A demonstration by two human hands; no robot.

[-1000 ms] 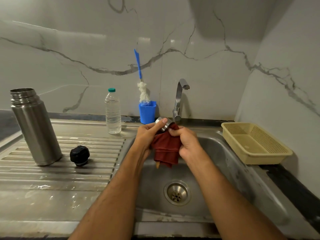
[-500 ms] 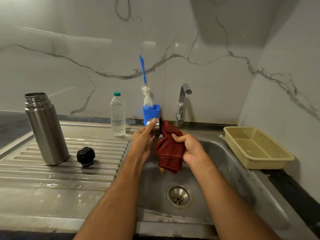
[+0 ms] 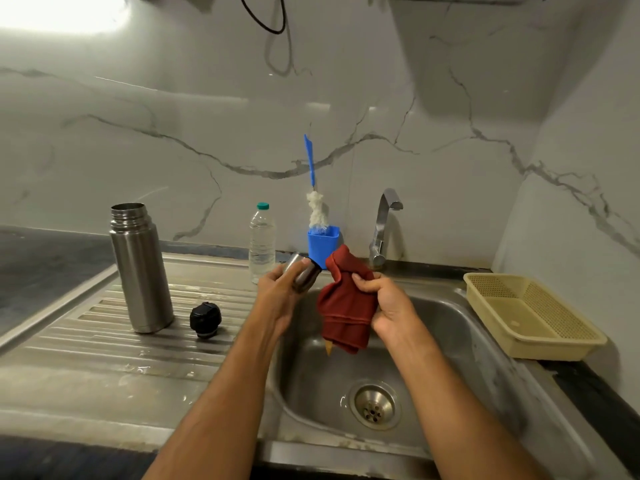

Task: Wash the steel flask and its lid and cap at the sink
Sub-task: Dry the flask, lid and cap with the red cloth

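Since the earlier frame, the steel cap (image 3: 302,276) had been drawn away from the red cloth (image 3: 347,303), so that the two were just apart instead of pressed together. Both forearms were extended forward over the sink (image 3: 460,327). The left hand (image 3: 278,295) was raised at the basin's left edge with its fingers curled round the cap, which was held tilted. The right hand (image 3: 388,304) was closed on the bunched cloth, which hung down over the basin. The steel flask (image 3: 140,268) was stood upright and uncapped on the ribbed drainboard (image 3: 86,337), well left of the hands. The black lid (image 3: 205,319) was lying just beside the flask.
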